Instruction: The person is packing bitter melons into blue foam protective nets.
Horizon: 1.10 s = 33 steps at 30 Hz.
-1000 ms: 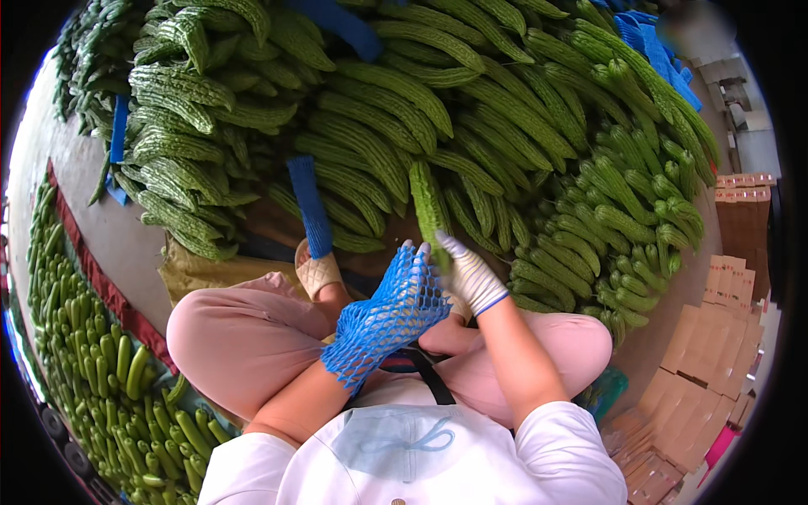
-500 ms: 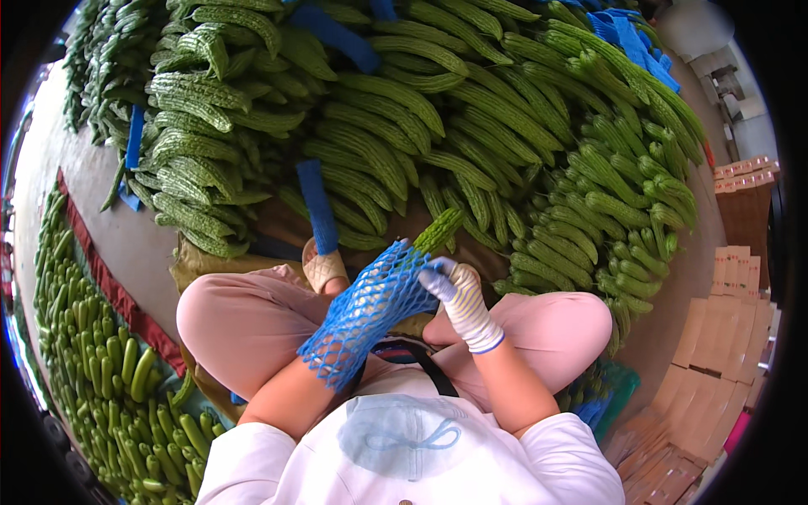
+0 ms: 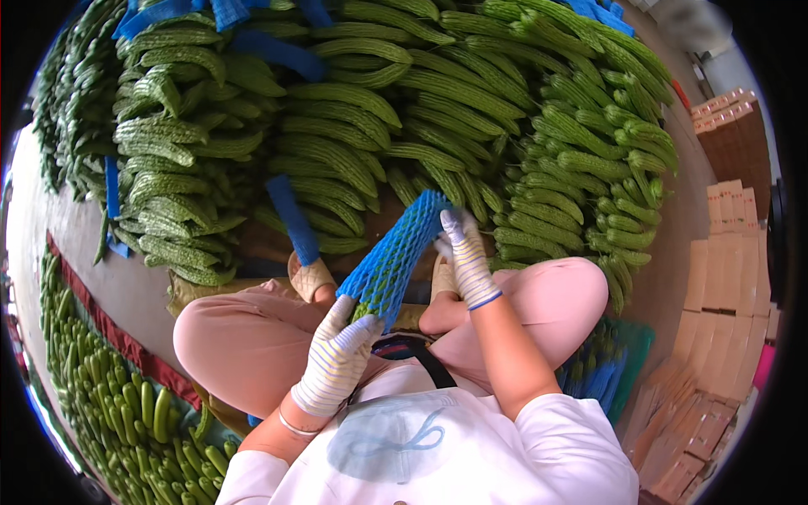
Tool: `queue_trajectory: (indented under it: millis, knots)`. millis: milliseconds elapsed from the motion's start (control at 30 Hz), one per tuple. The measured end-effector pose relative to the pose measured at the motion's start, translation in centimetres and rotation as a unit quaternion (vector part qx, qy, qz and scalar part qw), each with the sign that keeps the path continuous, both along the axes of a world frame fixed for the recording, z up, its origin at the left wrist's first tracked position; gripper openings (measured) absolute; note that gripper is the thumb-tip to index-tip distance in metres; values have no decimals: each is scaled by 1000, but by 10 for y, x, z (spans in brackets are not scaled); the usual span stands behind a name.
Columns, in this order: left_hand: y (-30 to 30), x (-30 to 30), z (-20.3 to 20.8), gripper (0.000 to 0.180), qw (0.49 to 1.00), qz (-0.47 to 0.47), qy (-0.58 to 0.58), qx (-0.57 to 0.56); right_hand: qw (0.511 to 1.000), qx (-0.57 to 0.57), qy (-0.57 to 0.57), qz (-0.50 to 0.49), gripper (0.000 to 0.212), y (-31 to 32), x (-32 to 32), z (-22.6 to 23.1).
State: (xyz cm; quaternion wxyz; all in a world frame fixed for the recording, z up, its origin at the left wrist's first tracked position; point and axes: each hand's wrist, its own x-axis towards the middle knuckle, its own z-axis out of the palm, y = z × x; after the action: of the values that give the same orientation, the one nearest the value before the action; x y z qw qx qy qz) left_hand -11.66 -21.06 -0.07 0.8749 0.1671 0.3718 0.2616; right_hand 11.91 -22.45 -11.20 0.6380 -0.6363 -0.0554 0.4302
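A blue foam net sleeve [image 3: 404, 248] is stretched at a slant over a green bitter melon [image 3: 364, 311], whose skin shows through the mesh. My left hand [image 3: 332, 362], in a white striped glove, is closed around the near end of the melon and the net's lower edge. At the sleeve's far end, my right hand [image 3: 465, 252], gloved alike, pinches the net's edge; its fingertips are somewhat blurred. Beyond both hands lie big stacked rows of bitter melons [image 3: 337, 109]. Another blue net sleeve [image 3: 292, 220] lies by my left foot.
More blue sleeves [image 3: 278, 52] rest on the heap. To the left, a red cloth strip [image 3: 126, 324] borders a spread of smaller green vegetables [image 3: 126, 404]. Cardboard boxes [image 3: 715, 311] are stacked at right. My crossed legs [image 3: 244, 332] frame the work spot.
The net has come off my left hand and forearm and now covers the melon. My left hand has drawn back to the near end; my right hand has moved slightly farther away.
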Motion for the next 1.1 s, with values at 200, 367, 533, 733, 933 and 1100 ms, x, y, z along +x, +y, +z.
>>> queue_trajectory:
  millis: [200,367,533,733,933,1100]
  knots:
    - [-4,12,28,50,943,-274,-21,190,934,162,320,1,53,-49,-11,79]
    - [16,5,26,63,929,-203,5,311,991,110,77,21,82,-176,81,189]
    - [46,5,7,57,932,-143,32,331,959,-238,-109,-109,60,-364,157,187]
    - [53,15,9,54,945,-80,51,314,723,-655,-167,141,82,-481,116,98]
    - [55,19,21,53,931,-81,65,350,594,-728,-283,194,53,-403,129,111]
    - [76,23,40,38,884,-5,73,462,815,-266,-514,-12,31,-223,139,147]
